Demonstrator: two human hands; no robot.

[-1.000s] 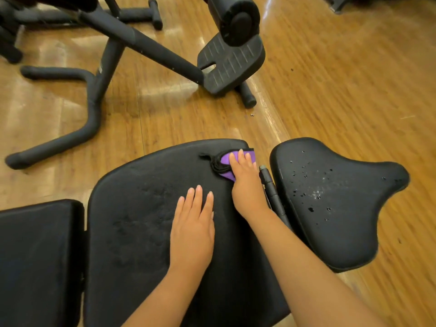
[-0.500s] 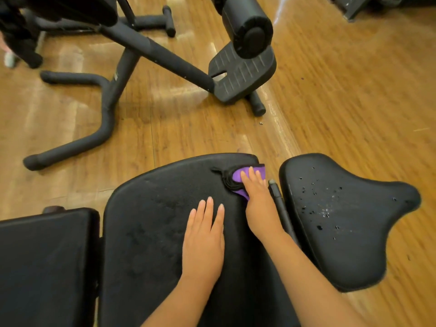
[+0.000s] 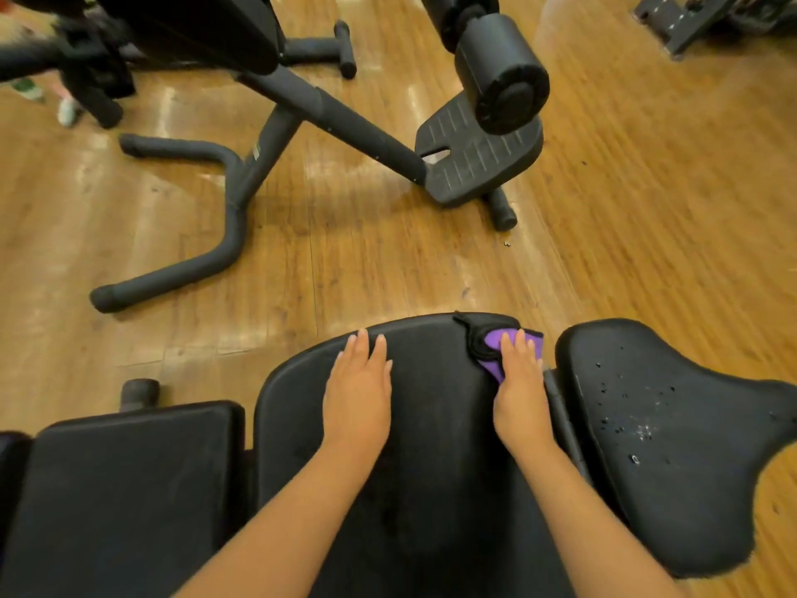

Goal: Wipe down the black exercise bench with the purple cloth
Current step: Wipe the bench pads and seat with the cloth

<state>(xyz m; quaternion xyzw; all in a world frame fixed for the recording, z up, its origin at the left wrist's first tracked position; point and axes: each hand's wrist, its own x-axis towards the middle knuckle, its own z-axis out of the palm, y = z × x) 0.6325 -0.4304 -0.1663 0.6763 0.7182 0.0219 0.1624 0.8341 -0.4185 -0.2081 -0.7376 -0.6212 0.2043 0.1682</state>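
The black exercise bench fills the lower half of the view, its middle pad under both my hands. The purple cloth, edged in black, lies at that pad's far right corner. My right hand presses flat on the cloth with straight fingers and covers most of it. My left hand rests flat on the pad to the left, fingertips at its far edge. To the right, the bench's seat pad is dotted with droplets and specks.
A second black pad sits at the lower left. Another machine stands on the wooden floor ahead, with a curved foot bar, a ribbed footplate and a foam roller. More equipment lies at the top right.
My left hand has slid forward and left to the pad's far edge. My right hand stays pressed on the cloth at the corner. The view has tilted up, showing more floor.
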